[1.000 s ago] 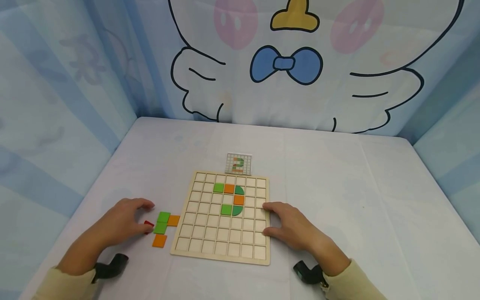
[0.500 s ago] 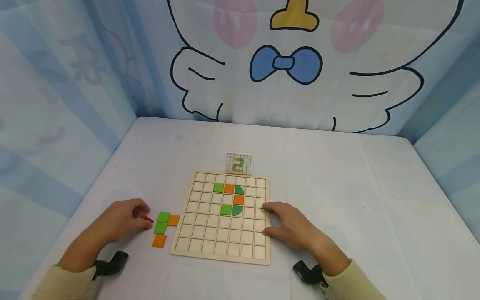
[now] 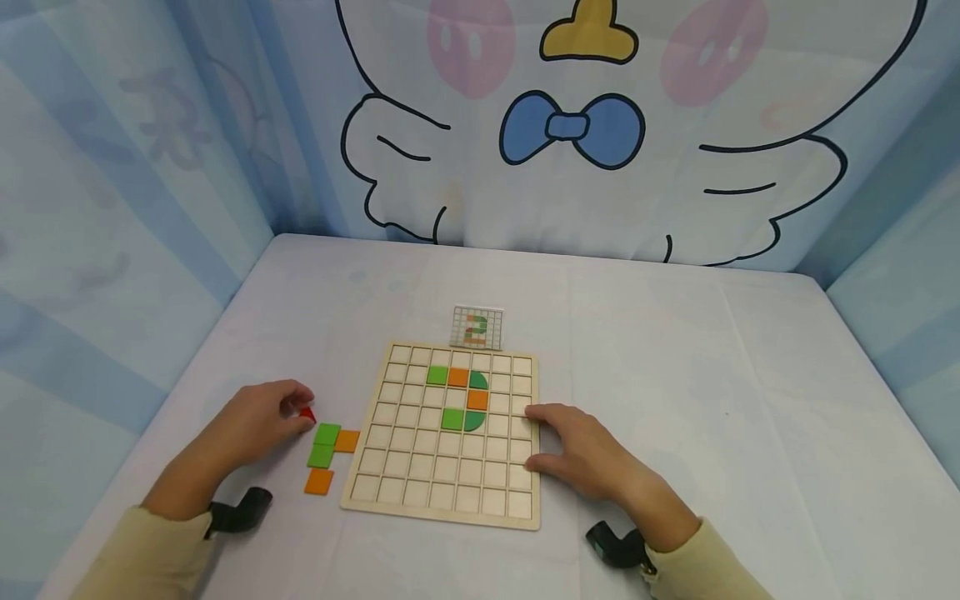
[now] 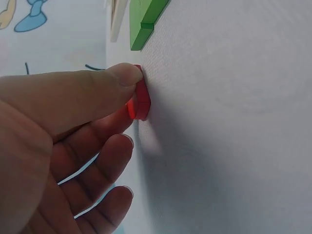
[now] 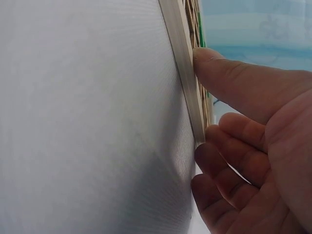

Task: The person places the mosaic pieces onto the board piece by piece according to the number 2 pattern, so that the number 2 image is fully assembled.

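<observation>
My left hand [image 3: 258, 422] pinches a small red tile [image 3: 307, 414] between thumb and forefinger, left of the wooden grid board [image 3: 429, 467]. In the left wrist view, that red tile [image 4: 143, 101] shows its thick edge close over the white cloth, partly covered by the thumb. My right hand [image 3: 588, 454] rests at the board's right edge, thumb and forefinger spread apart. Seen from the right wrist, the thumb [image 5: 209, 61] touches the board's rim [image 5: 184, 68]. Green, orange and dark green rounded tiles form a curve in the grid's upper cells.
Two green tiles [image 3: 321, 456] and two orange tiles [image 3: 318, 482] lie just left of the board. A small pattern card [image 3: 477, 327] sits against its far edge. Printed curtains [image 3: 562, 200] enclose the white table [image 3: 697, 375] at the back and sides.
The left hand has closed its thumb and forefinger on the red tile, picked it up and moved slightly right and away. The right hand and the board have stayed put.
</observation>
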`<state>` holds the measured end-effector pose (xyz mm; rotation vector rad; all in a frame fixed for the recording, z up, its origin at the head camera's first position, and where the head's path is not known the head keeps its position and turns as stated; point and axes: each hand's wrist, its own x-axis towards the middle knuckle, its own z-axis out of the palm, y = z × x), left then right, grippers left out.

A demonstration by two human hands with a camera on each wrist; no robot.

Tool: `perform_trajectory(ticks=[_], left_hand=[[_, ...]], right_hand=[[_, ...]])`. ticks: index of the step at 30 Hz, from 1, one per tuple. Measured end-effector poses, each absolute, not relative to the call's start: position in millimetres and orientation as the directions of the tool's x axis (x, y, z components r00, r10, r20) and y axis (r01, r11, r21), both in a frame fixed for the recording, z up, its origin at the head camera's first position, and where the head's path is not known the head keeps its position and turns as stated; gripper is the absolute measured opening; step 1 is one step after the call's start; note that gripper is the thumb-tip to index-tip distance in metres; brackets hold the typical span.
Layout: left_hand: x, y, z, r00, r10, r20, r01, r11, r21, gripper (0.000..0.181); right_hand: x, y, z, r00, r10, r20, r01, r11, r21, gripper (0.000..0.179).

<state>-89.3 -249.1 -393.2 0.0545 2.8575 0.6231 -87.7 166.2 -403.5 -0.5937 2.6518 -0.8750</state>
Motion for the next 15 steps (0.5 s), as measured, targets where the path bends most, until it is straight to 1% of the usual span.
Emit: perform_trajectory(ticks=[6,15], left_hand=[[-97,-246,-394,-0.978,0.09,-0.187,0.005,0.911,0.412,0.029],[-107,-241,-393,-0.975,0.097,-0.199,0.003,0.903,0.43,0.029]], right_hand=[[-88,167,-403,-0.872,-0.47,-0.136,-0.298,0.73,-0.615,0.06],[-88,166,-403,-0.869,-0.474,-0.139,-0.297,0.726,-0.621,0.059]])
